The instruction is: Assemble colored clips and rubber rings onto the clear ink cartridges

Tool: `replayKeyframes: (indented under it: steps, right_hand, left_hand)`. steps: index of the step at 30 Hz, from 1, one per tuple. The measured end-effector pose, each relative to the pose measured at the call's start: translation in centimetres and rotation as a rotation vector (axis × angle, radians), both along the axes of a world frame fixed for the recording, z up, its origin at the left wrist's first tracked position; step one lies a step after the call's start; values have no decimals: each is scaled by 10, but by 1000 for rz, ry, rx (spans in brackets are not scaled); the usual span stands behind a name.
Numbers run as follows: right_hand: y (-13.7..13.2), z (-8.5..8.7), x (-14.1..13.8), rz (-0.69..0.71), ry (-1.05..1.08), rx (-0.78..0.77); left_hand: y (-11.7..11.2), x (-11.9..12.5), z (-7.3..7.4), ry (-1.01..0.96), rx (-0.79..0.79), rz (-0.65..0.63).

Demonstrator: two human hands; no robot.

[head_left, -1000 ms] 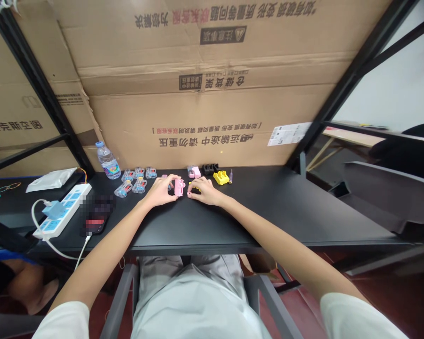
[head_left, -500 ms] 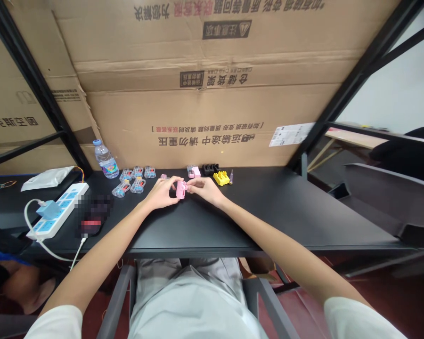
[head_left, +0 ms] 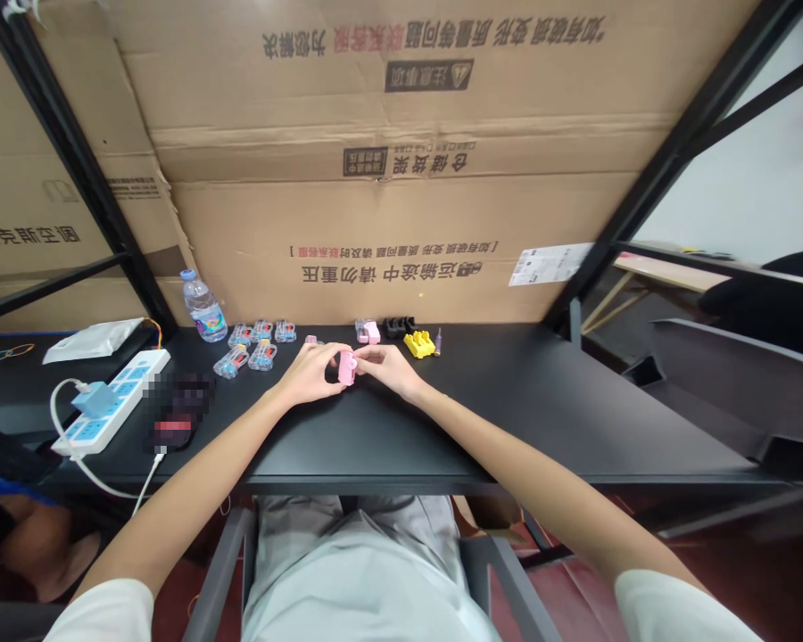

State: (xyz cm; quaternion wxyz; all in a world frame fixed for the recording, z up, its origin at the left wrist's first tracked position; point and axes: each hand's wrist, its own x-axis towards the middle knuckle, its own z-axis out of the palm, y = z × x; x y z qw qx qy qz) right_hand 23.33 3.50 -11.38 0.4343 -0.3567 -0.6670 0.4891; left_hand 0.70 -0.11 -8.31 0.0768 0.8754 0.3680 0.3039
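Observation:
A small pink plastic piece (head_left: 347, 367) stands between my two hands at the middle of the black desk. My left hand (head_left: 309, 374) grips it from the left with curled fingers. My right hand (head_left: 388, 369) pinches it from the right with its fingertips. The hands hide much of the piece, so its exact shape is hard to make out. A tiny pink part (head_left: 312, 340) lies just beyond my left hand.
Beyond my hands are clear blue-and-red plastic pieces (head_left: 262, 355), a pink assembly (head_left: 368, 332), a black part (head_left: 399, 327) and a yellow block (head_left: 419, 343). A water bottle (head_left: 203, 308), power strip (head_left: 111, 401) and blurred phone (head_left: 177, 415) stand left.
My right hand has moved left from beside the pink piece and now pinches it. Both hands sit closer together, and the view has shifted slightly.

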Motion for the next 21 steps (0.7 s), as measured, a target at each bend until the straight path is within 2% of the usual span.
replayKeyframes:
  steps: [7,21]
  right_hand:
    - [7,-7,0,-36,79,-44]
    - [4,-4,0,-23,24,137]
  left_hand:
    - [-5,2,7,23,20,-30]
    - [-6,2,9,46,-16,-34]
